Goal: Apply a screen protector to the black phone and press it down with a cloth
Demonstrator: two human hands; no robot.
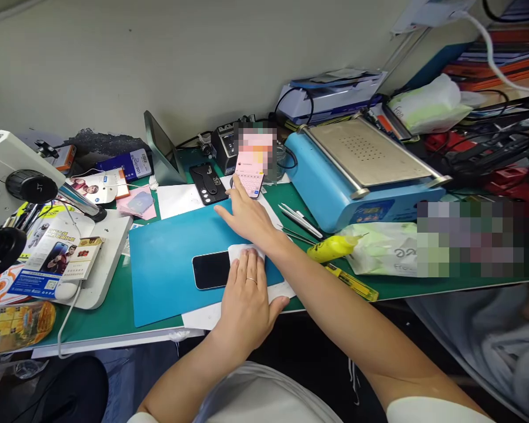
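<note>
A slim rectangular phone with a dark glass face and a pale rim lies flat on a smooth blue mat atop the green tabletop. Its right end is hidden beneath a thin white cloth or tissue and the left hand, so its full outline cannot be made out. The visible glass is plain black and unlit.

The left hand is spread flat, fingers together and thumb apart, pressing down on the white cloth, a ring on one finger. White material shows past its thumb; whether this belongs to the cloth is unclear.

The right hand crosses beyond the left, loosely open and gripping nothing, index finger extended at a second phone with a lit pink screen. Whether the fingertip touches the glass is hard to tell. Pixelation covers that phone's upper part, and also the right end of a whitish-green plastic packet. The white stand-mounted instrument is cut off at the left edge.
</note>
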